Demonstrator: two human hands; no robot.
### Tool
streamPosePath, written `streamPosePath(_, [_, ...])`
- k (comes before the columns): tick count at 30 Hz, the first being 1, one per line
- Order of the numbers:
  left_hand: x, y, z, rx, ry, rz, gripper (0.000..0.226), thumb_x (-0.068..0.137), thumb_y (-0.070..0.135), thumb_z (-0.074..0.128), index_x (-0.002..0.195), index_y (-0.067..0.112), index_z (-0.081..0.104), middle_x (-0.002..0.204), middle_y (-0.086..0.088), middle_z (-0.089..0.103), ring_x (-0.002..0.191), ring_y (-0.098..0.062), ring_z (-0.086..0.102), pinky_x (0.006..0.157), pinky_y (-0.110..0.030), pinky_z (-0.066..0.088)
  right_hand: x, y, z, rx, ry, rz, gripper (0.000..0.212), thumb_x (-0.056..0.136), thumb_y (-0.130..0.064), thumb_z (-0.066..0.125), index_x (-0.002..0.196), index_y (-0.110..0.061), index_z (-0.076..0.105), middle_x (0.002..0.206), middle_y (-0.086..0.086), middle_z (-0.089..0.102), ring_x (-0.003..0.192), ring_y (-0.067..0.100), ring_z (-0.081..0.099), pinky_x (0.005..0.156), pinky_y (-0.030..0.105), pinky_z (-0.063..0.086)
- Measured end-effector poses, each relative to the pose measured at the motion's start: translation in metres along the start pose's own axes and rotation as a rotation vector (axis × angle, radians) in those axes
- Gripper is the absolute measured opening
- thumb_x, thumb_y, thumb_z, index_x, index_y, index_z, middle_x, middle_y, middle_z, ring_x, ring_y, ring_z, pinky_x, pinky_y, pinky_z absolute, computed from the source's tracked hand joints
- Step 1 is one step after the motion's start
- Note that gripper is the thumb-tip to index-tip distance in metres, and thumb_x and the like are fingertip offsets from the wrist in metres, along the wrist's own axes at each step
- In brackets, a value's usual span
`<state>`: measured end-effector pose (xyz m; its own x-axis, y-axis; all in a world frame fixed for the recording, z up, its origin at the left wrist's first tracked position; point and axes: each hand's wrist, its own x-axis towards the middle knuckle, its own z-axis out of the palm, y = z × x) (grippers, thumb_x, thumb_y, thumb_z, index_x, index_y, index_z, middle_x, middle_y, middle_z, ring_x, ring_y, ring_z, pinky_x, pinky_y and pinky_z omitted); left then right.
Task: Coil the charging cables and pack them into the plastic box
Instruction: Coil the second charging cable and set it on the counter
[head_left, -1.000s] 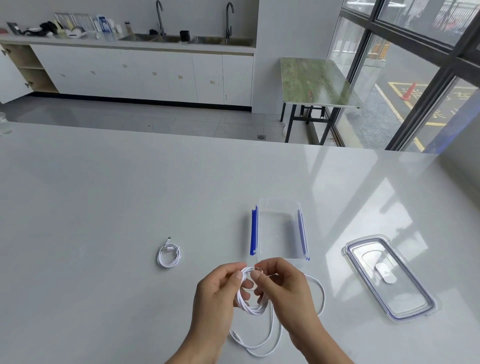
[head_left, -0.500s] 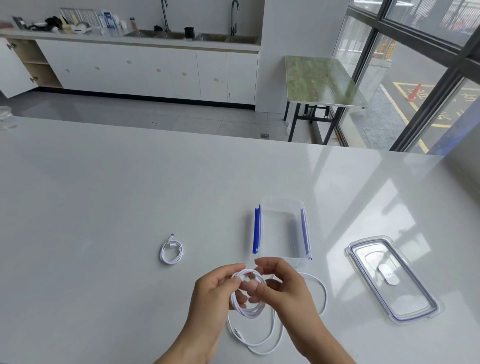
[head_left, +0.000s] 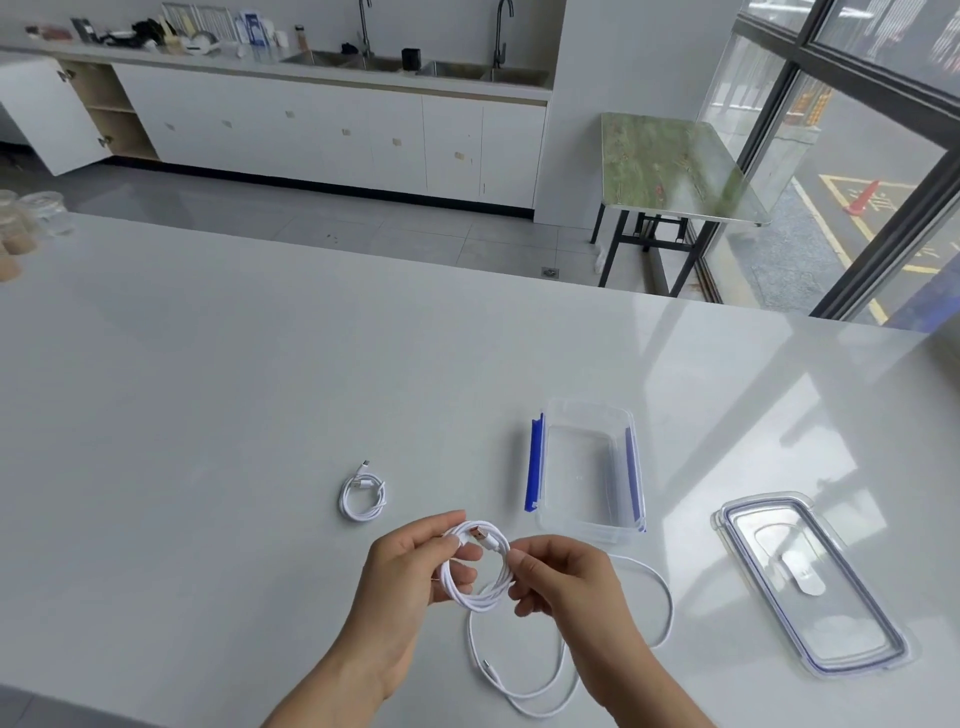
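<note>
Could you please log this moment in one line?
step: coiling | left hand grips cable | right hand pinches cable | plastic box empty | lid off

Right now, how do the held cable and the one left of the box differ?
The held cable is partly coiled, its tail loose; the lying cable is a finished coil. Left hand and right hand grip the held cable; the lying cable is untouched. Both are white.

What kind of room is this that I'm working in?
Probably a shared kitchen or break room, perhaps in an office: a long counter with two sinks, white cabinets beneath it, and tall windows facing painted pavement outside.
</note>
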<state>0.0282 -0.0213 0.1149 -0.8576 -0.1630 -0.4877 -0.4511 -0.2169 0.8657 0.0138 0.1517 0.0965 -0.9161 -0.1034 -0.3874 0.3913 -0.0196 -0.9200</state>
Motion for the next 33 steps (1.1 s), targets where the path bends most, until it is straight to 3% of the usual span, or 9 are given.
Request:
streamPosePath(5, [0.002,-0.003,-0.029,0.083,0.094,0.008,0.029,0.093,0.005,0.059,0.116,0.023,0.065,0.1,-0.012,0.076,0.095,-0.031,0.072,0.076,-0.038,0.062,0.017,0.007,0.025,-0.071,0.008,0.015,0.012,0.088,-0.008,0.071,0.079,-0.007,0.079,0.065,0.007,0.07,0.06,0.016,0.063,0.061,0.029,0.055])
streamPosePath(12, [0.021,-0.019,-0.089,0.089,0.243,-0.009,0.024,0.093,-0.002,0.058,0.1,0.016,0.073,0.1,-0.007,0.076,0.093,-0.025,0.073,0.072,-0.032,0.061,0.049,0.028,0.087,-0.178,-0.112,0.094,0.012,0.087,-0.005,0.068,0.079,-0.003,0.077,0.064,0.006,0.069,0.057,0.016,0.062,0.058,0.027,0.055])
streamPosePath(16, [0.046,-0.028,-0.128,0.137,0.303,-0.028,0.03,0.092,-0.005,0.055,0.112,0.012,0.07,0.105,-0.009,0.074,0.093,-0.024,0.073,0.067,-0.027,0.061,0.072,0.041,0.124,-0.231,-0.166,0.149,0.012,0.085,-0.009,0.068,0.078,-0.005,0.076,0.065,0.006,0.07,0.057,0.018,0.062,0.063,0.032,0.058])
streamPosePath(19, [0.069,-0.034,-0.156,0.236,0.346,-0.016,0.031,0.09,-0.002,0.057,0.114,0.012,0.071,0.104,-0.007,0.075,0.085,-0.018,0.075,0.074,-0.034,0.063,0.086,0.048,0.152,-0.258,-0.175,0.181,0.01,0.082,-0.009,0.067,0.077,-0.004,0.076,0.062,0.005,0.068,0.055,0.018,0.061,0.064,0.033,0.056])
streamPosePath(22, [0.091,-0.041,-0.176,0.379,0.364,-0.005,0.031,0.083,0.009,0.057,0.096,0.032,0.075,0.085,0.004,0.076,0.068,-0.016,0.072,0.081,-0.049,0.062,0.099,0.053,0.176,-0.306,-0.15,0.182,0.01,0.079,-0.006,0.065,0.074,-0.005,0.074,0.058,0.004,0.066,0.052,0.019,0.059,0.063,0.035,0.054])
streamPosePath(24, [0.109,-0.053,-0.186,0.455,0.37,-0.012,0.019,0.077,0.018,0.056,0.08,0.028,0.072,0.077,0.002,0.074,0.069,-0.019,0.068,0.079,-0.051,0.061,0.105,0.057,0.186,-0.319,-0.111,0.19,0.009,0.077,-0.005,0.065,0.073,-0.004,0.073,0.057,0.003,0.065,0.051,0.02,0.059,0.063,0.036,0.055])
streamPosePath(28, [0.128,-0.066,-0.191,0.527,0.373,-0.006,0.011,0.077,0.018,0.059,0.077,0.026,0.067,0.072,-0.001,0.071,0.067,-0.023,0.065,0.075,-0.049,0.062,0.109,0.064,0.193,-0.375,-0.061,0.205,0.011,0.076,-0.007,0.063,0.069,-0.007,0.072,0.055,0.002,0.065,0.051,0.018,0.059,0.059,0.034,0.049])
streamPosePath(29, [0.125,-0.06,-0.187,0.539,0.383,0.008,0.025,0.078,0.016,0.059,0.072,0.037,0.07,0.071,0.001,0.069,0.067,-0.025,0.064,0.075,-0.048,0.061,0.109,0.066,0.193,-0.393,-0.059,0.207,0.012,0.076,-0.007,0.062,0.069,-0.008,0.072,0.055,0.002,0.065,0.051,0.018,0.059,0.057,0.032,0.047])
streamPosePath(33, [0.124,-0.061,-0.183,0.691,0.411,0.031,0.028,0.086,0.009,0.059,0.1,0.025,0.077,0.098,0.004,0.074,0.091,-0.02,0.068,0.077,-0.027,0.05,0.107,0.07,0.193,-0.454,-0.051,0.215,0.013,0.076,-0.009,0.062,0.07,-0.011,0.073,0.062,0.009,0.072,0.053,0.016,0.058,0.052,0.027,0.043])
